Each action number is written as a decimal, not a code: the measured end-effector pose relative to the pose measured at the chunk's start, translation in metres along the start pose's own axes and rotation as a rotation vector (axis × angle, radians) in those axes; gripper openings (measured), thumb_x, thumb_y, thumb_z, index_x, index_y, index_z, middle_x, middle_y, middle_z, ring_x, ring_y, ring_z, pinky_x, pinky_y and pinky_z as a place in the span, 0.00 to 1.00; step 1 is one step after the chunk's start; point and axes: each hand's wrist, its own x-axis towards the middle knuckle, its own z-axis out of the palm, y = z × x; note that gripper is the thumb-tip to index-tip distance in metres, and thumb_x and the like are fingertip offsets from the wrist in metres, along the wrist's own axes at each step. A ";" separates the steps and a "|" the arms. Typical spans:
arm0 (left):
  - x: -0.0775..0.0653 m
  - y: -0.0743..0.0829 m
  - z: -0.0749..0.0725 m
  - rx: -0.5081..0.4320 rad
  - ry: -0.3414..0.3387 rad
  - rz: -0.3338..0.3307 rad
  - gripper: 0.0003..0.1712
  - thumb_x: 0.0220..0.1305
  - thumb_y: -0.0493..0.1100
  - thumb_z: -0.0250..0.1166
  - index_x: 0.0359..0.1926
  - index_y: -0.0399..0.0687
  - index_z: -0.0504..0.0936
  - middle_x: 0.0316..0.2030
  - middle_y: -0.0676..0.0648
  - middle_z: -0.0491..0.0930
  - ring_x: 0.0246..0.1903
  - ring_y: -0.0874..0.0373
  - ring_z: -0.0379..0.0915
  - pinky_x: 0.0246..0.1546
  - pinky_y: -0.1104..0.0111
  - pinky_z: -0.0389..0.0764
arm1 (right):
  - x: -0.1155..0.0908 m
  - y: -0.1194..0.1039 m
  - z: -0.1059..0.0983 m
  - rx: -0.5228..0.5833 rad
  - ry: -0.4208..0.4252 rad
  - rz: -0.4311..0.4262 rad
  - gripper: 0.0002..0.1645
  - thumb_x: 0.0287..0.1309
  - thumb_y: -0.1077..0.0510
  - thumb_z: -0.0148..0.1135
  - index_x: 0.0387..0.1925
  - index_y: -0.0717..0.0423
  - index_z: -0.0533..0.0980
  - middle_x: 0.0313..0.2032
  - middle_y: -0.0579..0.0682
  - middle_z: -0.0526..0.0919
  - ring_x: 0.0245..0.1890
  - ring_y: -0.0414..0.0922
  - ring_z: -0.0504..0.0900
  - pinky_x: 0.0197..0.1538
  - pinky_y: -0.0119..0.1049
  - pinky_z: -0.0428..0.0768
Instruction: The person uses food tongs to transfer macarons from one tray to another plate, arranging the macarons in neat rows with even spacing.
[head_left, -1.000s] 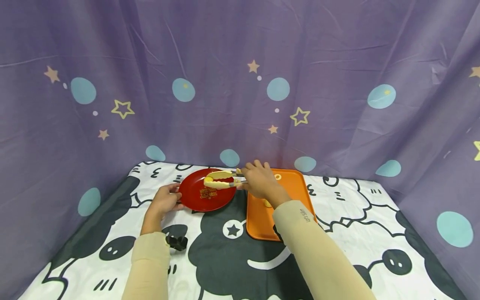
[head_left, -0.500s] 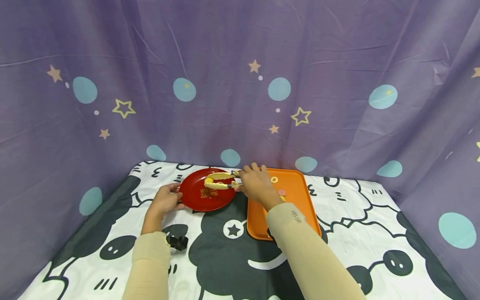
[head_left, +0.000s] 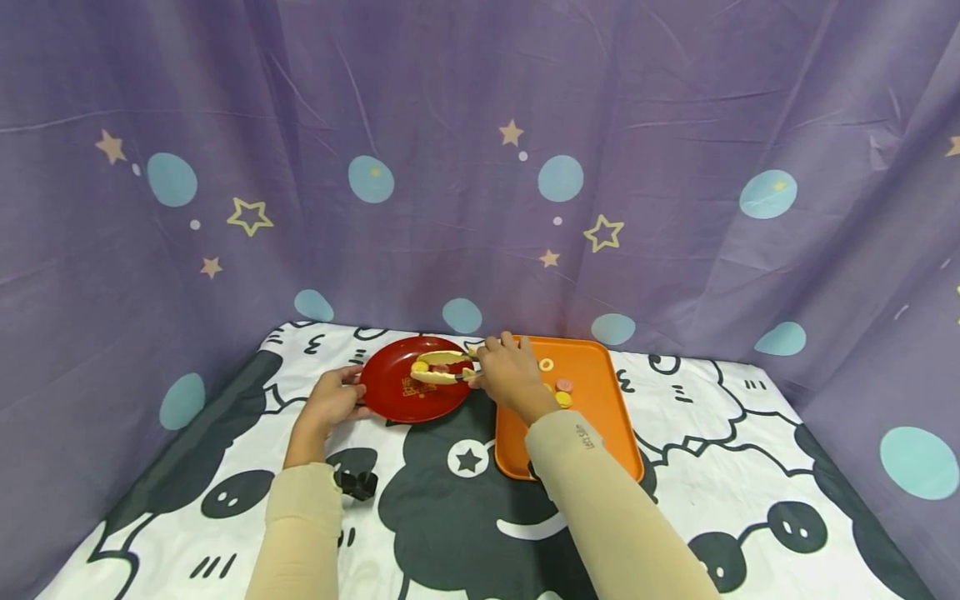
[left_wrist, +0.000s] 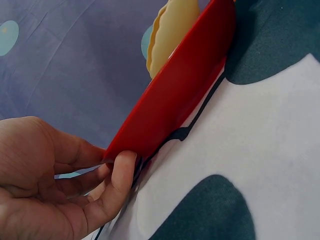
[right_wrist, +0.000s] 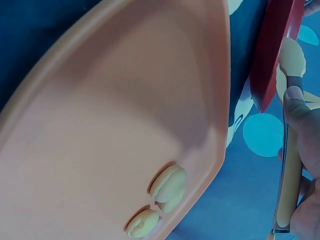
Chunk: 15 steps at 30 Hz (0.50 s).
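Observation:
My left hand pinches the left rim of a red plate with gold print; in the left wrist view the thumb and fingers hold the plate's edge close over the cloth. My right hand grips a pair of tongs with metal handles and scalloped cream tips. Those tips reach over the right half of the plate. Between them show a small round yellow piece and a reddish piece. The right wrist view shows the thumb pressing along the tongs' handle.
Right of the plate lies an orange tray, partly under my right forearm. On it are a pale ring, a pink round piece and yellow round pieces. A sheep-print cloth covers the table; a purple curtain hangs behind.
My right hand and forearm have shifted slightly left and down, uncovering pieces on the tray. A reddish piece now shows between the tong arms. The left hand and plate stay put.

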 end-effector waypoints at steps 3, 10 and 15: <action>0.000 0.000 0.000 0.009 0.002 -0.004 0.32 0.73 0.29 0.49 0.76 0.32 0.59 0.64 0.31 0.65 0.36 0.55 0.79 0.35 0.65 0.88 | 0.000 -0.001 0.002 -0.018 -0.007 0.001 0.31 0.64 0.33 0.64 0.59 0.47 0.80 0.53 0.45 0.78 0.53 0.48 0.68 0.51 0.45 0.66; 0.001 0.001 0.000 0.015 -0.001 -0.008 0.32 0.74 0.30 0.49 0.77 0.32 0.58 0.64 0.32 0.65 0.36 0.56 0.79 0.35 0.65 0.88 | 0.000 -0.003 0.003 -0.039 -0.013 0.009 0.32 0.64 0.33 0.63 0.60 0.46 0.80 0.55 0.44 0.78 0.50 0.47 0.66 0.48 0.44 0.64; 0.001 0.000 0.000 0.013 0.003 -0.011 0.32 0.74 0.30 0.49 0.77 0.33 0.59 0.64 0.32 0.66 0.36 0.56 0.79 0.35 0.65 0.88 | 0.000 -0.004 0.004 -0.045 -0.008 0.013 0.32 0.63 0.33 0.64 0.60 0.47 0.80 0.54 0.45 0.78 0.50 0.48 0.67 0.47 0.44 0.65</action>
